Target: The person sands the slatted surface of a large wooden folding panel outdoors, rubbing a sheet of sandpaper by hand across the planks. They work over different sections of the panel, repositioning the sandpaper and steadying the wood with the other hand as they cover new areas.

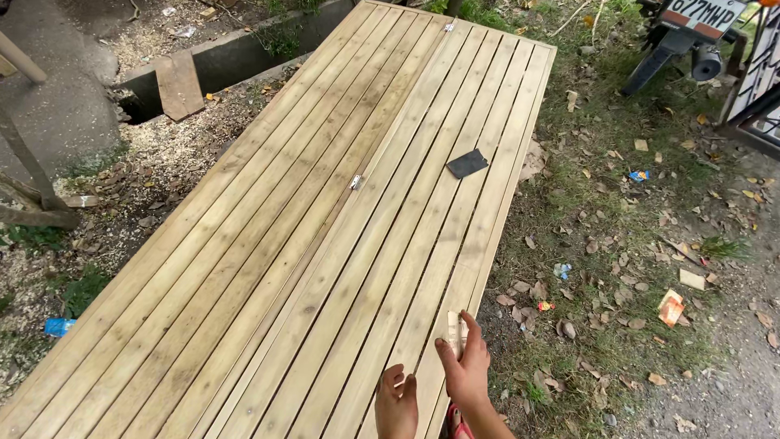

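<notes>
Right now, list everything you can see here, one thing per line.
Slatted wooden panel: one, pale yellow-green, fills the middle.
Dark sheet: one, black, lying on the panel's right side.
Metal hinge: one, silver, on the panel's centre seam.
Short plank: one, brown, across the concrete gutter, upper left.
Motorbike: one, rear end only, top right.
Left hand: on the panel's near edge, grip empty.
Right hand: holds a small pale piece.

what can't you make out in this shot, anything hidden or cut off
Head view only:
- Left hand: wrist cut off by the bottom edge; whether it touches the slatted wooden panel is unclear.
- Right hand: its fingers cover most of a small pale piece, so its kind is unclear.
- Dark flat piece: too small to identify.
- Motorbike: cut off by the top edge.
</notes>
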`<state>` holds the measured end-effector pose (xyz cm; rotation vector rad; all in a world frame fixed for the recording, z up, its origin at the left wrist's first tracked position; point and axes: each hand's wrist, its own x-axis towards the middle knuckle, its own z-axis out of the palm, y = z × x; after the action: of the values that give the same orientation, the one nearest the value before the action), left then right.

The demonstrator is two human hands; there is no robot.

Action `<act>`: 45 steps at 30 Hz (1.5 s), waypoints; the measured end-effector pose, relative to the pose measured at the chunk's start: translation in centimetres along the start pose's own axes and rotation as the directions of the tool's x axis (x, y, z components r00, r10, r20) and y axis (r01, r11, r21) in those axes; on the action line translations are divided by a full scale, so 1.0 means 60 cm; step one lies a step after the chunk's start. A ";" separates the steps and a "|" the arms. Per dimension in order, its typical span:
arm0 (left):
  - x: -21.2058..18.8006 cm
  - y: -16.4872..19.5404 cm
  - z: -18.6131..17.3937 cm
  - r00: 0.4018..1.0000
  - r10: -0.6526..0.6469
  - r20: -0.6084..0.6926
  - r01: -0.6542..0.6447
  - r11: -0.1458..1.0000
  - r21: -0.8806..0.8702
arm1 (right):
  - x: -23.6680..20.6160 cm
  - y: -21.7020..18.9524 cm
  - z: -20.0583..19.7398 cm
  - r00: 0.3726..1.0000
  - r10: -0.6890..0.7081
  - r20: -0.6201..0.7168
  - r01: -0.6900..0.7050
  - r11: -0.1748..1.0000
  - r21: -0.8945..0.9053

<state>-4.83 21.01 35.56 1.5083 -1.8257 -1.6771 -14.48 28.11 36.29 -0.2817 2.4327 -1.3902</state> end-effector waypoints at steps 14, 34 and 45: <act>0.496 0.024 0.099 0.928 0.346 -0.138 -0.159 0.704 0.692 | 0.363 0.090 0.234 0.705 -0.294 0.646 0.703 0.409 -0.581; 0.712 -0.093 0.131 0.874 0.480 -0.075 -0.208 0.509 0.835 | 0.560 0.156 0.349 0.743 -0.456 0.490 0.663 0.400 -0.633; 0.727 -0.093 0.131 0.877 0.474 -0.076 -0.197 0.500 0.843 | 0.908 0.069 0.333 0.888 -0.345 0.305 0.454 0.547 -0.703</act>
<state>-26.96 -7.38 9.10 1.3787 -2.6453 -0.3036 -57.62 -3.51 13.48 -1.1613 2.8037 -0.3098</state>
